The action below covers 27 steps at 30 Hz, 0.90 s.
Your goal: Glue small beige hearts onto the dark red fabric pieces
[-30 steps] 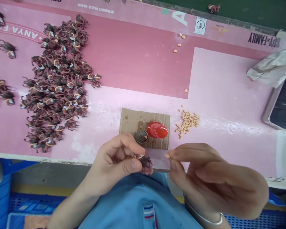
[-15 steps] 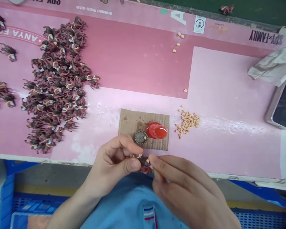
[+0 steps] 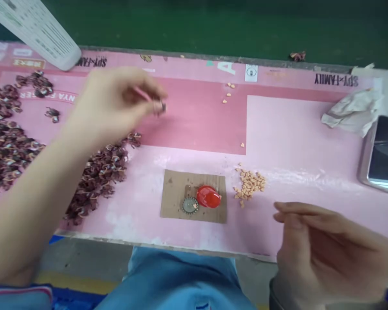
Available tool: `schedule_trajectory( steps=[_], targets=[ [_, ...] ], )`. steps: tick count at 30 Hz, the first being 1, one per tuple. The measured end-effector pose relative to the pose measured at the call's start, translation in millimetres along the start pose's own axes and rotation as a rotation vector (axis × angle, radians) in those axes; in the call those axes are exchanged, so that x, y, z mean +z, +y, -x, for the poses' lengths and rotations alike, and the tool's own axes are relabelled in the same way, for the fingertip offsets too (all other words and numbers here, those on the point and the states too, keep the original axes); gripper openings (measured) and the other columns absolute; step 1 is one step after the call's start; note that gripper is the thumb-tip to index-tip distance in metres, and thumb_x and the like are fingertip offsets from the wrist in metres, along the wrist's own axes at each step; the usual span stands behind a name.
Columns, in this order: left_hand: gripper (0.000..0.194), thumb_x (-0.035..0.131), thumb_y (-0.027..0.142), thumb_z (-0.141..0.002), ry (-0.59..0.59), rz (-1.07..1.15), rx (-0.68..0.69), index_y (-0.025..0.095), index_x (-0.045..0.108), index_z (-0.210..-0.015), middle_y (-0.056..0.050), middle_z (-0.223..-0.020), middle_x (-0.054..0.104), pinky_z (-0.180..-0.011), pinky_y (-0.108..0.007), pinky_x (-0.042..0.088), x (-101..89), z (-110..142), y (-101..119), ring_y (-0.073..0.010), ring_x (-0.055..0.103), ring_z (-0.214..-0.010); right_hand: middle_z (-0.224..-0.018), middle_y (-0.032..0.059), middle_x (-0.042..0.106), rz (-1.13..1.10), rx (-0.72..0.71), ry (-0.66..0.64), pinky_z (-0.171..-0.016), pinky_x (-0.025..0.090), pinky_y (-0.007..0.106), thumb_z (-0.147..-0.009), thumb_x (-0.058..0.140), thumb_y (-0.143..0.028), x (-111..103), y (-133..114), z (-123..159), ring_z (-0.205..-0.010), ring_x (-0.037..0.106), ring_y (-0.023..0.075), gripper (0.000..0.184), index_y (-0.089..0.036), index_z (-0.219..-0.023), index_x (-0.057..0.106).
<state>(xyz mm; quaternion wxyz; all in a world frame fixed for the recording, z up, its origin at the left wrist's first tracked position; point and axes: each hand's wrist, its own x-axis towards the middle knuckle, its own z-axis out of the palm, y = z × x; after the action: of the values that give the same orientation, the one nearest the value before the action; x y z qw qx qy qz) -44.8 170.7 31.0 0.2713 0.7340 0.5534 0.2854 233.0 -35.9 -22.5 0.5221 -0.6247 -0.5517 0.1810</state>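
My left hand (image 3: 116, 101) is raised over the table and blurred by motion. Its thumb and fingers pinch a small dark figurine (image 3: 162, 107), of which only a bit shows at the fingertips. Below that arm lies a pile of brown-and-dark figurines (image 3: 100, 176) with pale bands. My right hand (image 3: 326, 245) is off to the right, its thumb and fingers pressed together; whether something is between them I cannot make out. Nearest to it is a heap of small tan pieces (image 3: 250, 184). A red cap-like object (image 3: 208, 196) and a bottle cap (image 3: 190, 206) sit on a cardboard piece (image 3: 173, 189).
A larger figurine heap (image 3: 6, 146) covers the left side. A white printed bottle or tube (image 3: 48, 38) reaches in at top left. On the right are crumpled paper (image 3: 352, 112) and a phone (image 3: 384, 150). One figurine (image 3: 298, 56) lies on the green surface behind.
My hands have parted: the left went up and left with the figurine, the right moved away to the right. The view has tilted up, showing more of the green surface.
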Motion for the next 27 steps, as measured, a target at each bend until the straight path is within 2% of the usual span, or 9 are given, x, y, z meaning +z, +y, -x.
schedule_trajectory(
  steps=[1,5,7,9,13,15,21,24,27],
  targets=[
    [0.022,0.079,0.014,-0.088,0.06,-0.066,-0.148,0.008,0.077,-0.109,0.0,-0.098,0.076,-0.093,-0.032,0.059,0.8,-33,-11,-0.0116,0.069,-0.086,-0.081,0.0028,0.077,0.003,-0.011,-0.006,-0.063,0.067,0.036,-0.089,0.075,-0.014,-1,6,2,-0.074,0.079,0.0234,0.014,-0.024,-0.092,0.066],
    [0.036,0.08,0.023,-0.094,0.18,-0.157,-0.33,0.009,0.067,-0.124,-0.006,-0.119,0.072,-0.109,-0.042,0.055,11.1,-149,-52,-0.0168,0.067,-0.108,-0.083,0.0039,0.077,0.055,-0.03,-0.043,-0.063,0.066,0.028,-0.088,0.073,-0.015,-6,23,11,-0.073,0.077,0.0184,0.01,-0.023,-0.092,0.067],
    [0.043,0.073,0.032,-0.1,0.219,-0.169,-0.381,0.015,0.06,-0.136,-0.01,-0.132,0.067,-0.105,-0.046,0.058,16.1,-181,-68,-0.0216,0.067,-0.116,-0.083,0.0051,0.077,0.078,-0.002,-0.012,-0.064,0.066,0.029,-0.089,0.072,-0.018,-11,29,16,-0.069,0.076,0.018,0.007,-0.022,-0.092,0.068],
    [0.04,0.073,0.031,-0.1,0.251,-0.164,-0.401,0.014,0.06,-0.134,-0.008,-0.129,0.068,-0.109,-0.046,0.055,17.7,-194,-79,-0.0193,0.065,-0.116,-0.081,0.0059,0.076,0.099,0.032,0.007,-0.064,0.066,0.03,-0.09,0.071,-0.021,-16,33,19,-0.064,0.074,0.0179,0.003,-0.022,-0.09,0.068],
    [0.018,0.075,0.019,-0.093,0.261,-0.135,-0.31,0.011,0.066,-0.107,0.013,-0.097,0.066,-0.131,-0.031,0.021,4.1,-175,-88,-0.0035,0.045,-0.116,-0.078,0.0073,0.076,0.126,0.088,-0.014,-0.06,0.066,0.031,-0.089,0.072,-0.025,-26,34,15,-0.062,0.074,0.0203,0.005,-0.022,-0.086,0.068],
    [0.016,0.073,0.018,-0.09,0.226,-0.135,-0.237,0.012,0.068,-0.104,0.015,-0.093,0.063,-0.13,-0.024,0.015,-8.8,-151,-86,-0.0033,0.044,-0.116,-0.077,0.0077,0.077,0.121,0.115,-0.086,-0.06,0.067,0.034,-0.088,0.075,-0.023,-28,32,10,-0.061,0.075,0.022,0.005,-0.022,-0.087,0.069],
    [0.015,0.081,0.012,-0.079,0.041,-0.253,-0.158,0.012,0.075,-0.093,0.001,-0.097,0.073,-0.131,-0.038,0.02,-29.7,-69,-82,-0.0205,0.055,-0.123,-0.077,0.007,0.077,0.1,0.13,0.022,-0.06,0.066,0.031,-0.091,0.076,-0.032,-15,35,9,-0.066,0.076,0.0215,0.012,-0.022,-0.09,0.07],
    [0.015,0.073,0.009,-0.081,0.025,-0.348,-0.165,0.012,0.078,-0.095,-0.002,-0.099,0.076,-0.125,-0.044,0.036,-27.2,-50,-80,-0.0235,0.064,-0.114,-0.08,0.0049,0.077,0.088,0.076,0.02,-0.062,0.065,0.029,-0.089,0.077,-0.027,-13,37,10,-0.068,0.076,0.0192,0.009,-0.022,-0.094,0.071],
    [0.019,0.067,0.022,-0.09,0.031,-0.398,-0.137,0.009,0.079,-0.099,-0.001,-0.098,0.076,-0.118,-0.045,0.046,-24.1,-43,-69,-0.0205,0.069,-0.108,-0.083,0.0042,0.077,0.134,0.031,0.026,-0.063,0.064,0.03,-0.091,0.076,-0.024,-17,36,10,-0.069,0.075,0.0185,0.008,-0.022,-0.096,0.07]
  ],
)
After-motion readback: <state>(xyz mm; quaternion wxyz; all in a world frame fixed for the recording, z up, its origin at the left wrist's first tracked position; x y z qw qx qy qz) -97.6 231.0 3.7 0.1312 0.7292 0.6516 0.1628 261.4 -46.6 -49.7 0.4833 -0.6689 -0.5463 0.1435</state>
